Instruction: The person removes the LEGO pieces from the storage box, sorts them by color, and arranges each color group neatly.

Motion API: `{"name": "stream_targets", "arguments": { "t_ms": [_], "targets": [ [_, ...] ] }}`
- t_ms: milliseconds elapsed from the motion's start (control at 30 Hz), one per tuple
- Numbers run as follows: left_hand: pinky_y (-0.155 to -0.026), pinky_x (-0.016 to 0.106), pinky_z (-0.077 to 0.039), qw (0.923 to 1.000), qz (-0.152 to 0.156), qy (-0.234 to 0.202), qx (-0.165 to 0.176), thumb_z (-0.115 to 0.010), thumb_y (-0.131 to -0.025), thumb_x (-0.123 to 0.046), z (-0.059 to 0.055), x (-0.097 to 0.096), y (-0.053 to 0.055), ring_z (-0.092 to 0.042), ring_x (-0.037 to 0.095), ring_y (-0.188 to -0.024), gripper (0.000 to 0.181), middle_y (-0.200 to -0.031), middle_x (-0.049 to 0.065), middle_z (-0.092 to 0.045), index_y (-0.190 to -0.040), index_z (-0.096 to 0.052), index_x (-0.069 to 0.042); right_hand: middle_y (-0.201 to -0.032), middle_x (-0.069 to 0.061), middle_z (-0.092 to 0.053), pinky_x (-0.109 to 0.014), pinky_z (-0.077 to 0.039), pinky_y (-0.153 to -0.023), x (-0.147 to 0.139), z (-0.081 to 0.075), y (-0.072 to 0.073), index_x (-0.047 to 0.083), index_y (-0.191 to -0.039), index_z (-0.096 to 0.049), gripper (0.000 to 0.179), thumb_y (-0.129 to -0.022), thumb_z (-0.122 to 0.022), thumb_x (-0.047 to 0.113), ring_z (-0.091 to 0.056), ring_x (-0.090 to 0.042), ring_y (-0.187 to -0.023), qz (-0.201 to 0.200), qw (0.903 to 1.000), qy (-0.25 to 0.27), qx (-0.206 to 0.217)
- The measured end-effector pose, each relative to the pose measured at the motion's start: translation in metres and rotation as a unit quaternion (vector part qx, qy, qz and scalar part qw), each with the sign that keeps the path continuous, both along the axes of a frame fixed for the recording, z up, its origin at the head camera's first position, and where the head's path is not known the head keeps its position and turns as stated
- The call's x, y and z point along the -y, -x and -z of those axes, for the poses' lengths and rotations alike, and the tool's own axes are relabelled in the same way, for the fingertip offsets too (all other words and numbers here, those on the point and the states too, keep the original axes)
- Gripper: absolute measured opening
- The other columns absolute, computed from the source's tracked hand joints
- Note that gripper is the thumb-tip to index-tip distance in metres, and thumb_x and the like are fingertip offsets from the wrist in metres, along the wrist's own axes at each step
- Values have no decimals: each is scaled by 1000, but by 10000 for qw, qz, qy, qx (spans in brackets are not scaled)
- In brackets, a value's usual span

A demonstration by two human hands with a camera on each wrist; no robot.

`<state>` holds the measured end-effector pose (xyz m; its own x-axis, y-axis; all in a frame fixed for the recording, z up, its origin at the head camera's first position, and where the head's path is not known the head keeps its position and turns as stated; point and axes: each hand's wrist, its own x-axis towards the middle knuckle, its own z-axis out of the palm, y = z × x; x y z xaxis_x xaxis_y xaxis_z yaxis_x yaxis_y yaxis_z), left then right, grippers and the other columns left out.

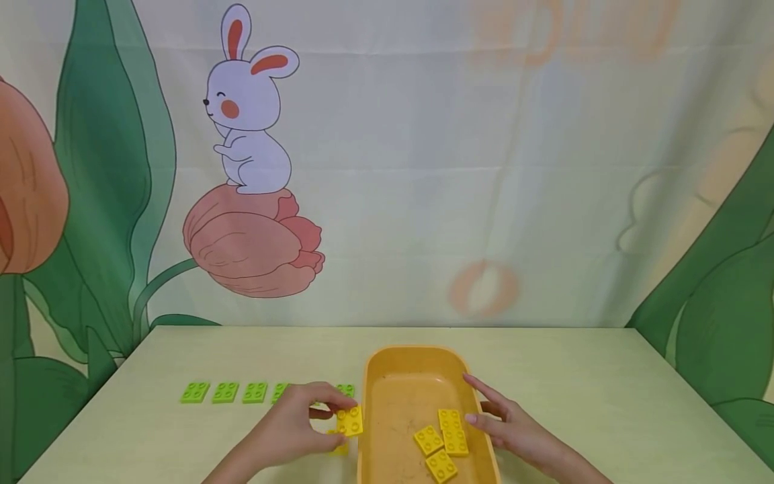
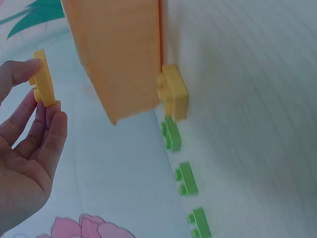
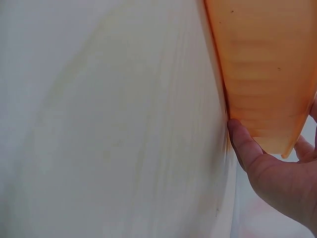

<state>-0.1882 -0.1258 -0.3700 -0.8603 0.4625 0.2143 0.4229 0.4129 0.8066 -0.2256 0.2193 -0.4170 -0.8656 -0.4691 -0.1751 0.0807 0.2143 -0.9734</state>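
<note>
My left hand point(image 1: 296, 423) pinches a yellow toy building brick point(image 1: 349, 421) between thumb and fingertips, just beside the left rim of an orange-yellow plastic bin point(image 1: 417, 351). In the left wrist view, the held brick point(image 2: 44, 79) is seen from its side, studs towards the palm. My right hand point(image 1: 514, 427) holds the bin's right wall, with fingertips over the rim and other fingers along the outside. In the right wrist view, a finger of the right hand point(image 3: 277, 183) lies low against the bin's outer side point(image 3: 267, 74). Several yellow bricks point(image 1: 428, 440) lie inside the bin.
A row of green bricks point(image 1: 225, 392) stretches along the table point(image 1: 544, 376) left of the bin. Another yellow brick point(image 2: 176, 91) sits on the table close to the bin's left side, partly hidden by the left hand in the head view. Behind hangs a printed curtain point(image 1: 387, 168).
</note>
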Motion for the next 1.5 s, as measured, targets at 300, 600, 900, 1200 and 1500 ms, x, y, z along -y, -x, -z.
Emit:
{"name": "stream_targets", "arguments": {
  "t_ms": [300, 600, 900, 1200, 1500],
  "targets": [
    [-78, 33, -51, 9992, -293, 143, 251, -77, -69, -13, 14, 35, 12, -57, 17, -89, 34, -98, 2, -64, -101, -67, -8, -131, -30, -36, -43, -48, -83, 0, 1, 1, 14, -147, -11, 66, -94, -49, 28, -54, -25, -104, 12, 10000, -5, 15],
    [-77, 37, -51, 9946, -501, 562, 718, -78, -68, -13, 23, 55, 22, -55, 20, -88, 34, -99, 3, -65, -100, -68, -6, -131, -31, -36, -43, -49, -83, -1, 1, 1, 14, -147, -10, 67, -94, -49, 28, -54, -25, -104, -30, 10000, 23, 31],
    [-72, 30, -52, 9924, -160, 1088, 550, -78, -66, -9, 30, 63, 30, -55, 16, -81, 28, -91, -1, -65, -93, -69, -9, -132, -32, -34, -43, -49, -83, 0, 0, 1, 15, -147, -10, 67, -94, -49, 28, -54, -25, -105, -32, 10000, 41, 65],
    [-72, 33, -51, 9858, -129, 1473, 793, -80, -63, -5, 34, 62, 37, -56, 17, -81, 28, -89, -1, -66, -89, -70, -10, -131, -31, -35, -43, -48, -84, 1, -1, 0, 13, -147, -9, 67, -94, -49, 27, -54, -25, -105, -45, 9999, 85, 44],
    [-70, 36, -49, 9837, 56, 1663, 684, -79, -63, -2, 33, 56, 38, -54, 18, -77, 27, -85, -2, -65, -87, -70, -10, -130, -29, -38, -41, -49, -84, 0, -1, -1, 12, -147, -9, 68, -94, -49, 27, -55, -25, -104, -107, 9998, 161, 23]
  ]
}}
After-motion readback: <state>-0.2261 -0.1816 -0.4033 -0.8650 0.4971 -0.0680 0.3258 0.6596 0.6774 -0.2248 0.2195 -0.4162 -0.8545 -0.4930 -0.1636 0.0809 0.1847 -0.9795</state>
